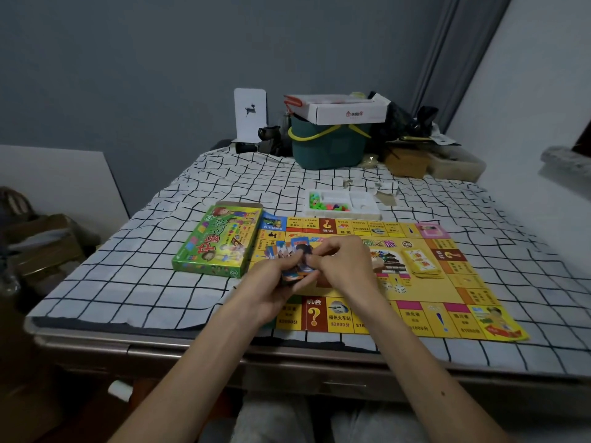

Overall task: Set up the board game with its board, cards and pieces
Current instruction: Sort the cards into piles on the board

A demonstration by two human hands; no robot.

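Forearms (198, 372): reaching in from the near edge of the desk (144, 282), meeting over the left half of the board (447, 314).
Left hand (271, 282): cupped round a small deck of cards (299, 271), gripping it from below and the side, just above the board.
Right hand (347, 266): fingers (323, 254) curled and pinching at the deck's top edge, apparently lifting one card; which card, hidden.
Step in hand, as judged: dealing or sorting the deck. Best done one card at a time, pushed off with the thumb, deck kept squared and low over the board.
Fanned cards (287, 247): lying on the board just beyond the hands; worth gathering into one tidy pile.
Dice (399, 288): on the board, right of the hands; easily knocked by a wrist.
Yellow card pile (422, 262): stacked on the board's right half, seemingly already placed.
Box (217, 244): left of the board, touching its edge.
Tray (364, 203): beyond the board, coloured pieces inside, not yet set out.
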